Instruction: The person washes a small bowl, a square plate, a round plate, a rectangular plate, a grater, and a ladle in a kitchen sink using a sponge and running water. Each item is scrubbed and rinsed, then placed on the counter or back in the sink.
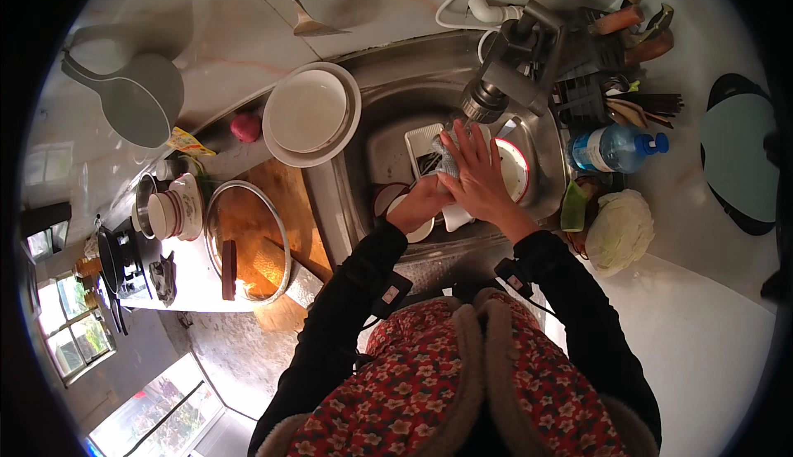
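Observation:
Both hands are over the sink [376,143], just below the tap's spray head [486,100]. My left hand [423,201] is closed around a crumpled grey cloth [447,160]. Against the cloth's right side lies my right hand [479,178], palm down, its fingers stretched toward the tap. Beneath them are a white rectangular tray [417,137] and a white bowl with a red rim [516,168]. More bowls [420,230] show by my left wrist, partly covered by it. My hands hide part of the cloth and the dishes.
Stacked white plates [310,110] stand left of the sink. Beyond them are a red onion [245,127], a wooden cutting board [301,201] and a round glass lid [248,242]. On the right are a plastic bottle [607,150], a cabbage [619,230] and a knife rack [582,94].

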Tool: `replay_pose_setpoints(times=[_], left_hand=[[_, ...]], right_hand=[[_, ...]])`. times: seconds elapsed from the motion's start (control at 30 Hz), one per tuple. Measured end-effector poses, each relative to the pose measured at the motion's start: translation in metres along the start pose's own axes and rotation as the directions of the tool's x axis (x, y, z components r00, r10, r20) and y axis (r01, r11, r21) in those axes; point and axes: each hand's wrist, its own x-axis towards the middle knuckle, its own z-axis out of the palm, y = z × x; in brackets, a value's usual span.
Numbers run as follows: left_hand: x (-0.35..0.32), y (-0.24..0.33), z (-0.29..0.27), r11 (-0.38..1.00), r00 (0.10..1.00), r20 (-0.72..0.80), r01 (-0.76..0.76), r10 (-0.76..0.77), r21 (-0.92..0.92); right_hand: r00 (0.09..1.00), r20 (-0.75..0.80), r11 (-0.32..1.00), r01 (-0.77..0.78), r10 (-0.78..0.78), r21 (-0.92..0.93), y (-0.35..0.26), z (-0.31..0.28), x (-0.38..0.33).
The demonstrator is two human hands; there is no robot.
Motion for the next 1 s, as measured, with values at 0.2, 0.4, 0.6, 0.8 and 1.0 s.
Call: replay_pose_setpoints(times=[0.2,0.4,0.6,0.8,1.0], left_hand=[[-0.004,0.010,-0.008,0.987,0.998,0.038,0.059,-0.054,-0.147],[-0.006,-0.002,-0.012,0.897,0.997,-0.077,-0.033,-0.001,-0.440],[0.008,-0.020,-0.027,0.760,0.976,-0.211,-0.094,-0.058,-0.643],[0.016,-0.014,-0.031,0.758,0.959,-0.278,-0.147,-0.047,-0.636],[0.012,0.011,-0.041,0.964,0.983,-0.174,0.016,-0.064,-0.264]], right_hand=[[0.992,0.039,0.923,-0.128,0.122,0.364,0.054,-0.005,0.027],[0.786,0.336,0.220,-0.503,0.520,0.836,0.086,-0.005,0.004],[0.680,0.531,-0.098,-0.566,0.506,0.818,0.090,-0.012,-0.022],[0.722,0.347,-0.083,-0.375,0.599,0.923,0.084,-0.009,-0.007],[0.739,0.241,0.153,-0.422,0.629,0.894,0.095,-0.013,0.009]])
